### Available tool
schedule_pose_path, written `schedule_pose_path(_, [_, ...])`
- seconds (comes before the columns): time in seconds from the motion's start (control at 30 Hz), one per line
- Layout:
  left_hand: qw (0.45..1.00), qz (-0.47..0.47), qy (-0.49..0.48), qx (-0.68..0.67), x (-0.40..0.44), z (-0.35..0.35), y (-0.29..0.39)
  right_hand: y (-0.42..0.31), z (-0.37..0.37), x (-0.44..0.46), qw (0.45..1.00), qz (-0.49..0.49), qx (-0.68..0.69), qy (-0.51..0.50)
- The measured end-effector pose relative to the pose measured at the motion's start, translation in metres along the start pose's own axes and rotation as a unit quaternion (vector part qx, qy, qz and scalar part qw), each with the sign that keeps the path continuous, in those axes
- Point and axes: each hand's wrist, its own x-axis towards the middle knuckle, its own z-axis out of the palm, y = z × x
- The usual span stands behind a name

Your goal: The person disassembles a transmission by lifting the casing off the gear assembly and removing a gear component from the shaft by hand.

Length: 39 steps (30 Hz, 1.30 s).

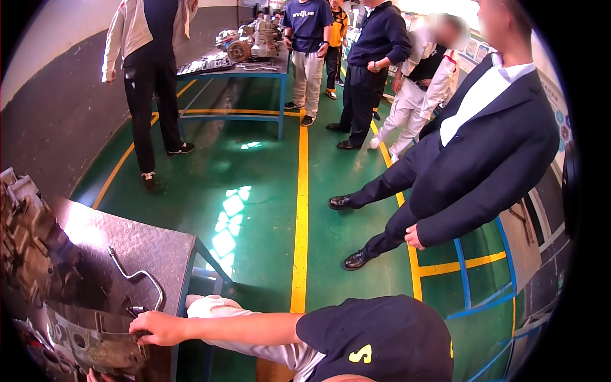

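A grey metal casting (105,344) with round openings lies at the lower left, by the workbench edge. My right hand (159,328) reaches across to it, fingers curled over its right end. Only the fingers of my left hand (98,377) show at the bottom edge, against the casting's lower side; the rest of that hand is cut off. Behind the casting, a dirty engine block (32,235) stands on the workbench (149,242). A bent metal wrench handle (143,275) lies on the bench plate beside them.
Several people stand around; one in a dark suit (477,153) is nearest, on the right. Across the green floor (254,184), another bench (280,79) holds an engine assembly (254,41) and tools. Blue metal frames (468,274) stand at the lower right.
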Motion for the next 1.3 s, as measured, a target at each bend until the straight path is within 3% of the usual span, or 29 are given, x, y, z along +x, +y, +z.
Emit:
schedule_pose_path(0.23, [0.996,-0.019,-0.048,-0.070,0.0038,-0.0033,0.0035,-0.0028,-0.0012,-0.0001,1.000,0.006,0.008,-0.001])
schedule_pose_path(1.3, [0.987,-0.046,-0.026,-0.149,-0.0011,-0.0004,0.0018,-0.0031,-0.0008,-0.0013,1.000,0.008,-0.015,-0.006])
